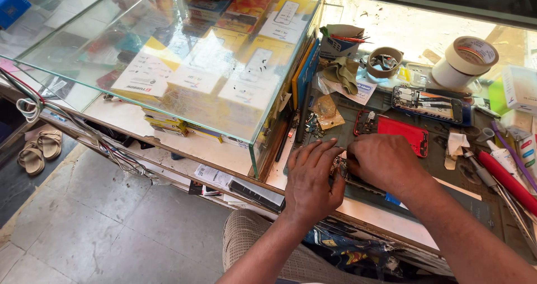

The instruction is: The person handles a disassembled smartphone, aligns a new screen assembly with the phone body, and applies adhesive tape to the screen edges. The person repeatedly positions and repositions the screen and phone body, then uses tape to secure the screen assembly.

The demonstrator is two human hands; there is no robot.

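Left hand (310, 178) fingers curled down; right hand (383, 162) knuckles up (fingertips meeting), forearms converging.

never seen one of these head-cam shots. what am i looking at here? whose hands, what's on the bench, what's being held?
There is no machine here: a person wears one camera on the head, looking down at their own two bare hands. The left hand and the right hand meet over a small circuit part, pinched between the fingers of both; its details are too small to tell. They work on a dark mat on a counter. Behind the hands lies an opened red phone shell, and further back another opened phone. To the right are rolls of tape and a red-handled tool. To the left stands a glass display case holding boxed goods. Sandals lie on the floor below.
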